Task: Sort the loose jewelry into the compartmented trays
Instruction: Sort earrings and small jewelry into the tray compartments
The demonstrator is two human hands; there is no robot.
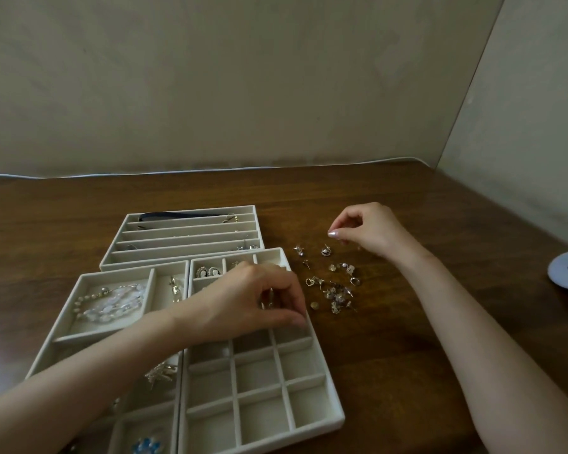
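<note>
Two bare hands work beside a cream velvet grid tray of small square compartments (pixel 259 375) on a brown wooden table (pixel 407 339). Left hand (pixel 253 299), over the tray's far rows, has curled fingers pinching a small gold-coloured piece (pixel 271 298). Loose silver and gold earrings (pixel 336 291) lie scattered just right of the tray. Right hand (pixel 368 231), beyond the scatter, presses thumb to forefinger; whether anything is gripped cannot be told.

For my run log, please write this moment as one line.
left hand: pinches small piece over grid tray | right hand: fingertips pinched by loose jewelry, content unseen | table: jewelry unsorted
</note>
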